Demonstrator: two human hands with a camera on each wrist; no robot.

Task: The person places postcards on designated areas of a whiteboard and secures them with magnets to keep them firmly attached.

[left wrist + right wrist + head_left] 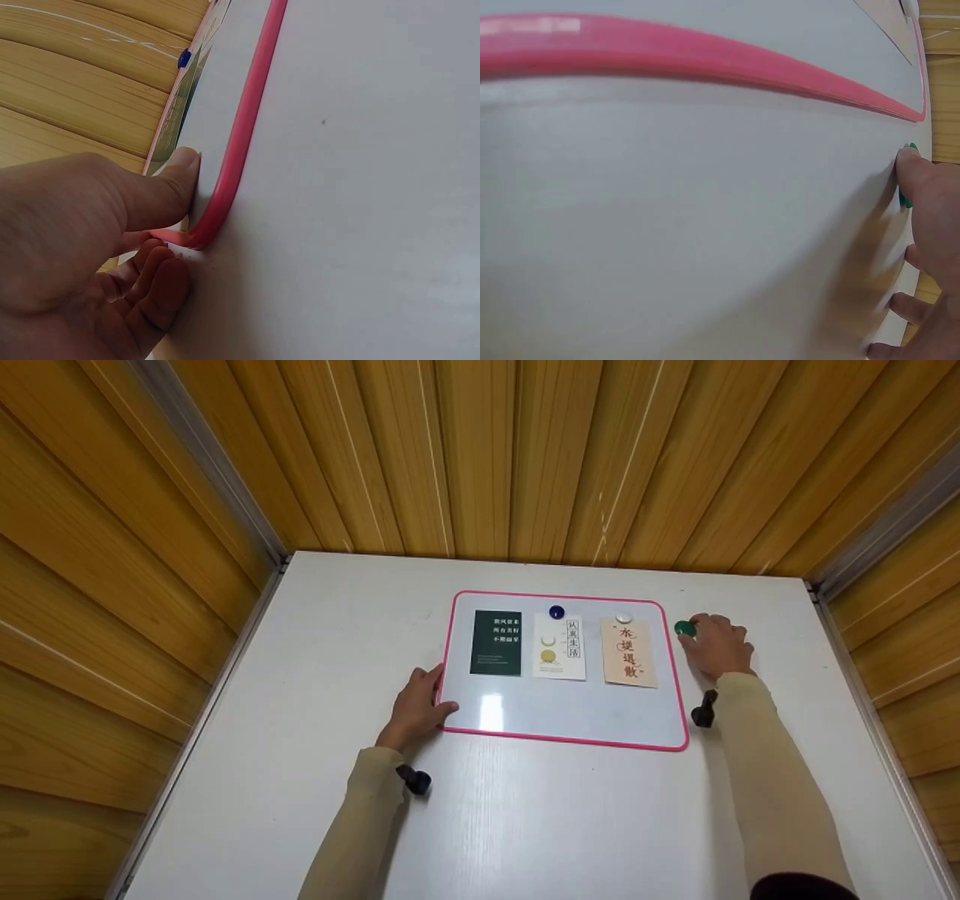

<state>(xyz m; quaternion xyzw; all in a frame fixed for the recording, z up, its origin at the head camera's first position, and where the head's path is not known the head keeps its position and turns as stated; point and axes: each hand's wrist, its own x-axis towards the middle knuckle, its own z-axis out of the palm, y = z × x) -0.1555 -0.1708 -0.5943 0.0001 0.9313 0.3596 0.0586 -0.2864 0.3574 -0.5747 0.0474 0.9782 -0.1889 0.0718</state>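
Note:
A small whiteboard [570,712] with a pink frame lies on the white table. My left hand [412,705] grips its left edge near the lower corner, thumb on the face and fingers curled at the frame, as the left wrist view shows. To the right of the board, my right hand [721,646] pinches a round green magnet [683,628]. On the board are a dark green card [496,649], a white card [559,660] under a blue magnet [556,612], and a peach card [630,660] under a white magnet [624,618].
The white table [510,817] runs back to a wall of wooden slats [480,457], with slatted panels also at left and right. Black wrist mounts [417,781] sit on both sleeves.

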